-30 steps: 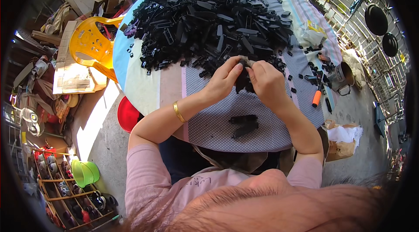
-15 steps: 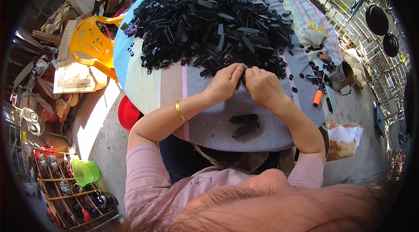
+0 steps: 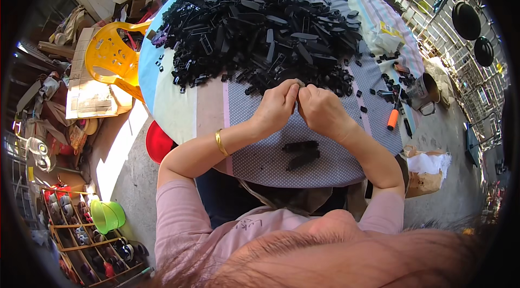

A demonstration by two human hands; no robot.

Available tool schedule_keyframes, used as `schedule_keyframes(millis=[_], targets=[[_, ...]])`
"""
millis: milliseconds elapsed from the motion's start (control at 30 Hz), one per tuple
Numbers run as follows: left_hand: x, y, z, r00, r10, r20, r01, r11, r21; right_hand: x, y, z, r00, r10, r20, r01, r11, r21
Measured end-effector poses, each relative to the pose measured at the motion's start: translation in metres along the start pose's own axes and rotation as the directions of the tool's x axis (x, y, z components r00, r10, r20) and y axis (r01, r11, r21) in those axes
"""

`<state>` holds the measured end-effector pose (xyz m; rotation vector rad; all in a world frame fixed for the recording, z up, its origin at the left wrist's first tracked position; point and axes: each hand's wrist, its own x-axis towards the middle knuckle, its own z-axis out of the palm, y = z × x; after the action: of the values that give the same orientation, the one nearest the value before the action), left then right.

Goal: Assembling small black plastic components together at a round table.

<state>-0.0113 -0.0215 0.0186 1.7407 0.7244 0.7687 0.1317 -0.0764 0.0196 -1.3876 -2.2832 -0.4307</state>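
My left hand [image 3: 277, 105] and my right hand [image 3: 320, 108] meet at the near edge of a big heap of black plastic parts [image 3: 254, 28]. Both are closed, thumbs and fingertips pressed together around something small that the fingers mostly hide. Only a small greyish bit shows between the thumbs, so its kind cannot be made out. Closer to me, two long black plastic pieces [image 3: 302, 159] lie side by side on the dotted cloth. A gold bracelet [image 3: 220, 141] circles my left wrist.
Right of the heap lie an orange-handled tool [image 3: 392, 119], loose small black bits and a metal mug [image 3: 428, 90] on its side. A white plastic bag [image 3: 388, 40] rests behind them. A yellow chair [image 3: 111, 52] and a red stool [image 3: 158, 141] stand left of the round table [image 3: 179, 120].
My hands keep their closed grip at nearly the same spot, turned slightly against each other. The whole view has shifted a few pixels; the two black pieces lie as before.
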Motion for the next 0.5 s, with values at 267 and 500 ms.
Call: schedule_keyframes(millis=[267,500], targets=[[0.022,-0.003,-0.015,0.964,-0.099,0.246,0.208,0.856,-0.473,0.015,0.016,-0.022,0.985,0.172,0.012,-0.169,0.951,0.258],[0.027,-0.012,-0.018,0.875,-0.278,0.398,0.483,0.576,-0.660,-0.011,0.092,-0.020,0.867,0.489,0.094,-0.498,0.846,0.190]])
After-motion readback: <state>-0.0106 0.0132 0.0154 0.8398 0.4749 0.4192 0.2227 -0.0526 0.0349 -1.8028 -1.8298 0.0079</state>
